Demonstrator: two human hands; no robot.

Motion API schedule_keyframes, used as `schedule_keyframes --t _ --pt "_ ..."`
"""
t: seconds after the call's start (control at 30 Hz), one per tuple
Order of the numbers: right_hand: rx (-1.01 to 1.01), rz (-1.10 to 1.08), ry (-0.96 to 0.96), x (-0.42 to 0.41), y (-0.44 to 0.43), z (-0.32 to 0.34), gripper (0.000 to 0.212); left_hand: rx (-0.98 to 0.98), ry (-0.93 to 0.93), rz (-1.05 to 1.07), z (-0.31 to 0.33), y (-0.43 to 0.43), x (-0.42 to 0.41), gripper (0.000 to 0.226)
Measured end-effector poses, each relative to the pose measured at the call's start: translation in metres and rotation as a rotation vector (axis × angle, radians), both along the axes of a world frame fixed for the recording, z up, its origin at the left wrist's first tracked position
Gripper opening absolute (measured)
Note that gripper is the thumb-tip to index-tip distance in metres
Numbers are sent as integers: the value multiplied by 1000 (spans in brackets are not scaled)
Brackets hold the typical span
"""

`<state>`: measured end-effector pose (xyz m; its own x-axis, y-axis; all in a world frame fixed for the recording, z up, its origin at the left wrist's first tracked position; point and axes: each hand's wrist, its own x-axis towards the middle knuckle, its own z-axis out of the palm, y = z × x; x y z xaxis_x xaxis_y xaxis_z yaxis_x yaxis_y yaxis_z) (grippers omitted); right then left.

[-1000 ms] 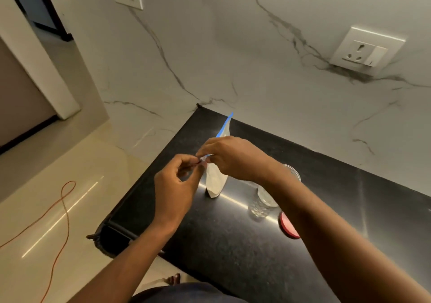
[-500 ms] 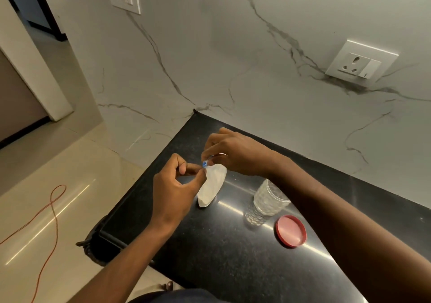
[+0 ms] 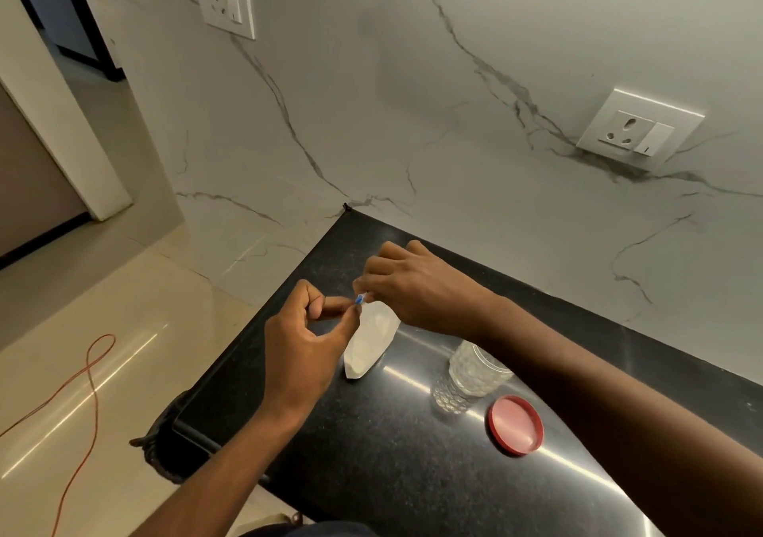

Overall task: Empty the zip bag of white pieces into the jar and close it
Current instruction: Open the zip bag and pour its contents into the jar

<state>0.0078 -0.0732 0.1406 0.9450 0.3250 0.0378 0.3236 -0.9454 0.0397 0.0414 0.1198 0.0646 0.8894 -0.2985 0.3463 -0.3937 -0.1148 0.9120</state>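
Both hands have drawn together at the blue zip, so opening seems underway. Left hand (image 3: 305, 342) and right hand (image 3: 421, 288) pinch the zip bag (image 3: 369, 342) at mid-frame; jar (image 3: 470, 371) and red lid (image 3: 516, 424) wait on the worktop (image 3: 392, 454), lower right.

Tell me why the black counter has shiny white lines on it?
Head view: the glossy black stone counter mirrors a light, so bright glare streaks run past the clear textured glass jar and round red lid; the pale floor shows the same streaks; the wide lens bends the wall's edges.
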Motion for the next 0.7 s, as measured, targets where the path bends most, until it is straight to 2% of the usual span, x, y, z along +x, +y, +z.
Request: schedule_keyframes --t 0.27,0.5,0.7 --pt "-58 -29 -49 12 -27 -5 42 41 11 58 -5 0 5 28" --pt "-166 -114 -102 23 -69 -7 33 33 54 54 -8 2 0 21" --pt "-240 -142 -104 38 -89 -2 38 7 64 56 -6 1 0 17"
